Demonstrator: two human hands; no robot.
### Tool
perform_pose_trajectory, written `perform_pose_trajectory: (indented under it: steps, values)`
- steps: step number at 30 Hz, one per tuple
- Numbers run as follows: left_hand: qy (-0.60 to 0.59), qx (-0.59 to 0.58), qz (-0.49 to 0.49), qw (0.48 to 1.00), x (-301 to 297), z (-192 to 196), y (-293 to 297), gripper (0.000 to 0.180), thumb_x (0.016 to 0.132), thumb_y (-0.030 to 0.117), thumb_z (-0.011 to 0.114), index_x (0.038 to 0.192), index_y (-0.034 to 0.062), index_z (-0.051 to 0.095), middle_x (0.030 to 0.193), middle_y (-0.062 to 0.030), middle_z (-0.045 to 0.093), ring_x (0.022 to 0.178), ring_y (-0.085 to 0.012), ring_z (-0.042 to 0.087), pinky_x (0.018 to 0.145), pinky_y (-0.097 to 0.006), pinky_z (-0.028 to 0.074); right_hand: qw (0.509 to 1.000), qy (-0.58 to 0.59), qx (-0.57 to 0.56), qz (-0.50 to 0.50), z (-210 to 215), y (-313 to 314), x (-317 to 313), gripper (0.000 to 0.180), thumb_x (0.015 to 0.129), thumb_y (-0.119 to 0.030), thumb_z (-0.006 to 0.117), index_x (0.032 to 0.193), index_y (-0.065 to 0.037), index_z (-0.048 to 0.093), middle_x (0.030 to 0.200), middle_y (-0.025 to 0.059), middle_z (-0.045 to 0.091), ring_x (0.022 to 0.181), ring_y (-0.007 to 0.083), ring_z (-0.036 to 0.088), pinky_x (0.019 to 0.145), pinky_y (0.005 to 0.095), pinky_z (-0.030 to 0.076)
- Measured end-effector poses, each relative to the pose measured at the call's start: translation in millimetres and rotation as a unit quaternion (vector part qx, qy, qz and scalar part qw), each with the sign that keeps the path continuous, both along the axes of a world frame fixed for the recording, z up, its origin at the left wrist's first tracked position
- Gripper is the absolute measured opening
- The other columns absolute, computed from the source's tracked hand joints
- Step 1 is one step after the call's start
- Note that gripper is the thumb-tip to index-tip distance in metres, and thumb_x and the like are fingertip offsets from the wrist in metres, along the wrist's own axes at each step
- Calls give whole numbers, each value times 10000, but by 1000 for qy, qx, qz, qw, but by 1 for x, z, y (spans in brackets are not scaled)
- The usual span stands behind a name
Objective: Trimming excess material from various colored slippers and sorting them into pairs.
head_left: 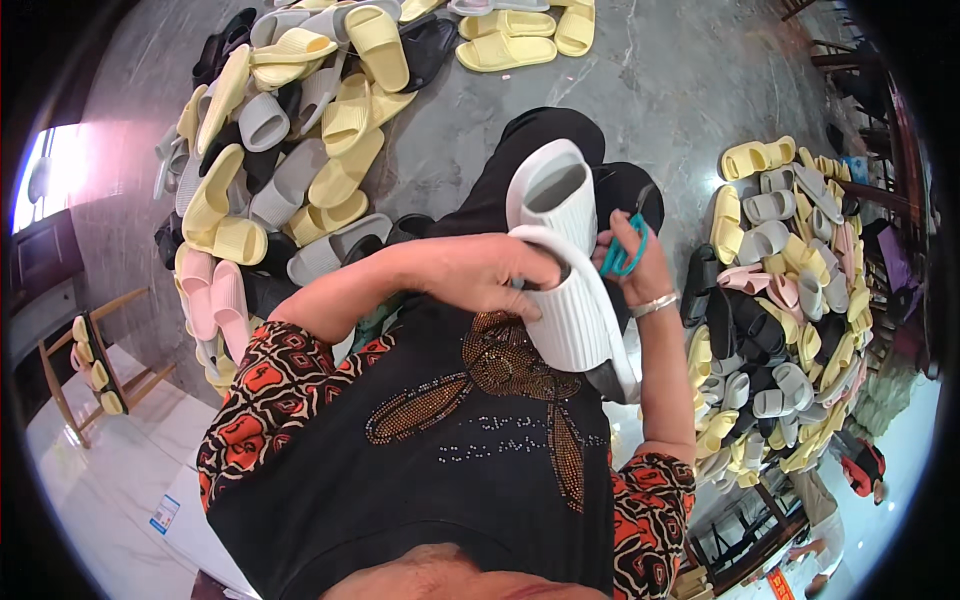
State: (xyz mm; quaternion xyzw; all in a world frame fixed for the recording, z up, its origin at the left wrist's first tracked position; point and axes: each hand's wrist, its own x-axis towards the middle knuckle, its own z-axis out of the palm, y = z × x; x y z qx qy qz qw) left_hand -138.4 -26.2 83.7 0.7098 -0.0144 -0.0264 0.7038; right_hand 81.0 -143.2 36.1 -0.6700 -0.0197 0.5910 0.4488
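Observation:
My left hand (485, 274) grips a ribbed white slipper (568, 325) over my lap, its fingers tucked into the slipper's opening and the thumb on the ribbed strap. Just beyond it, a second white slipper (560, 190) rests over my dark trouser legs, its grey inside showing. My right hand (645, 265), with a bracelet at the wrist, is closed around small scissors (628, 252) with teal handles. Their dark blades point away from me. The right fingers are close to the slippers' edges; whether they touch is unclear.
A big heap of yellow, grey, black and pink slippers (285, 190) lies on the grey floor at left. Another mixed heap (780, 330) is at right. Several yellow slippers (505, 50) lie at the far side. A wooden rack (95, 375) stands at left; people are at lower right.

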Motion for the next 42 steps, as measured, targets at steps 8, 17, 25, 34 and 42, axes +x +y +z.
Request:
perform_pose_trajectory:
  steps: [8, 17, 25, 34, 42]
  values:
    - [6, 19, 36, 999, -21, 18, -4, 173, 758, 80, 625, 865, 8, 510, 757, -111, 511, 692, -240, 516, 638, -327, 418, 968, 197, 122, -98, -5, -3, -37, 244, 765, -140, 660, 951, -37, 539, 791, 25, 578, 714, 134, 579, 634, 288, 486]
    - [54, 96, 135, 985, -40, 25, 19, 157, 781, 98, 601, 886, 15, 520, 780, -68, 533, 720, -134, 502, 660, -294, 417, 906, -294, 264, -149, 90, 2, 5, 349, 724, -73, 673, 1029, 4, 522, 849, 13, 530, 820, 115, 514, 772, 243, 413]
    - [121, 4, 191, 974, -27, -26, 37, 169, 847, 127, 542, 974, 16, 527, 876, -1, 560, 820, -72, 495, 739, -241, 408, 943, -322, 80, -21, 3, -27, 37, 412, 742, -96, 673, 1082, 9, 465, 767, 31, 533, 644, 119, 519, 560, 221, 436]
    - [133, 12, 201, 971, -31, -33, 36, 171, 853, 121, 536, 990, 19, 529, 894, 15, 542, 847, -57, 488, 756, -228, 401, 962, -85, 140, 217, 65, -70, 63, 641, 703, -452, 690, 1107, -17, 449, 801, 49, 561, 629, 109, 513, 551, 219, 411]
    - [107, -26, 210, 971, -26, -32, 31, 166, 829, 137, 561, 945, 22, 534, 789, 3, 528, 749, -81, 471, 685, -248, 404, 940, -3, 150, 308, 34, -86, 39, 791, 652, -541, 691, 1152, 11, 426, 809, 53, 554, 560, 89, 463, 499, 219, 374]
